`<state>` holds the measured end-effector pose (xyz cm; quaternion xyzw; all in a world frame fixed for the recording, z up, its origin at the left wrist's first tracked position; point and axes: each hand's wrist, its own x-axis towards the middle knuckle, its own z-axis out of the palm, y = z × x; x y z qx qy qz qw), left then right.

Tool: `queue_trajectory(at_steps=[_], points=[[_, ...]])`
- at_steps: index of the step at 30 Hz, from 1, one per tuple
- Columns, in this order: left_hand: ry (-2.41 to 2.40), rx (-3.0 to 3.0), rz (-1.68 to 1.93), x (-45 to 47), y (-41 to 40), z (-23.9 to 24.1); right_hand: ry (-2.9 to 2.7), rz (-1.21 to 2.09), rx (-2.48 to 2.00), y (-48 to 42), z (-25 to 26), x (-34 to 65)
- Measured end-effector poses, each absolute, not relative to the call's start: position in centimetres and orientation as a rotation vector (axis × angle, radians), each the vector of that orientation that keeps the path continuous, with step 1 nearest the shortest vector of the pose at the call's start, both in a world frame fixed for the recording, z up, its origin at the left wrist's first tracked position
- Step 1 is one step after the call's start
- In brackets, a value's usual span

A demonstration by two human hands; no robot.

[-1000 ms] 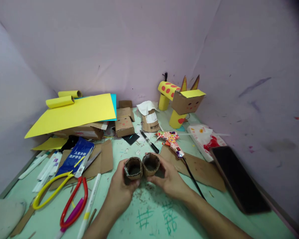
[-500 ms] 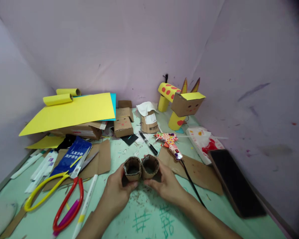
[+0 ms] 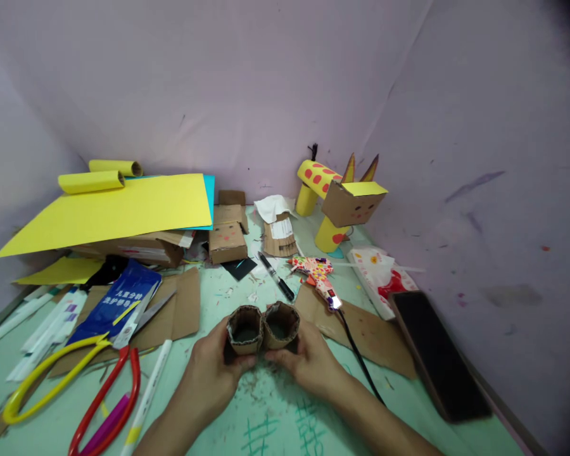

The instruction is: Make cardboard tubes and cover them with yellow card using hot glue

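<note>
On the far left, two yellow paper rolls (image 3: pixel 91 182) are set on a big yellow sheet (image 3: pixel 123 209). Nearer, a blue packet (image 3: pixel 118 297) is laid partly over a pair of scissors (image 3: pixel 135 373) with one yellow handle and one red handle. Beside the red handle, a white pen (image 3: pixel 147 396) can be seen, pointed away toward the far side.

In the near middle, the left hand (image 3: pixel 216 367) is curled partly shut around the left cardboard tube (image 3: pixel 245 347). The tube is gripped from its left side, with the thumb placed in front. Right next to it, the right cardboard tube (image 3: pixel 280 342) is held from its right side by the right hand (image 3: pixel 313 364), which is curled the same way. So both tubes are kept between the two hands, side by side and seemingly touching, with their open ends turned up. Whether their bottoms are rested on the green table (image 3: pixel 218 285) cannot be told.

Past the tubes, a black pen (image 3: pixel 276 277) is laid on the table. Farther right, a glue gun (image 3: pixel 316 271) is placed, and behind it a spotted paper animal (image 3: pixel 354 202) is stood up. On the near right, past a flat cardboard strip (image 3: pixel 361 329), a black phone (image 3: pixel 439 358) is seen.
</note>
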<state>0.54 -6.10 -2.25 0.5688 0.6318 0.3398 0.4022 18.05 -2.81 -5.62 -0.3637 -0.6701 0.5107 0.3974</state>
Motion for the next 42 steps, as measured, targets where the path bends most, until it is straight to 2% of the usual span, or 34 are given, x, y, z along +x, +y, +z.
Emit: queue_trajectory(at_steps=[21,29,42], points=[[1.583,1.459,0.848,0.3,-6.1,-2.6,-1.596,1.342,-0.938,-2.7,-5.6,17.9],[1.259,1.222,0.917,0.4,-6.7,-1.2,-1.207,1.857,-0.782,-3.1,-3.1,18.3],[1.393,1.224,0.965,1.1,-7.1,-1.4,-1.198,1.824,-0.788,-3.1,-3.7,18.2]])
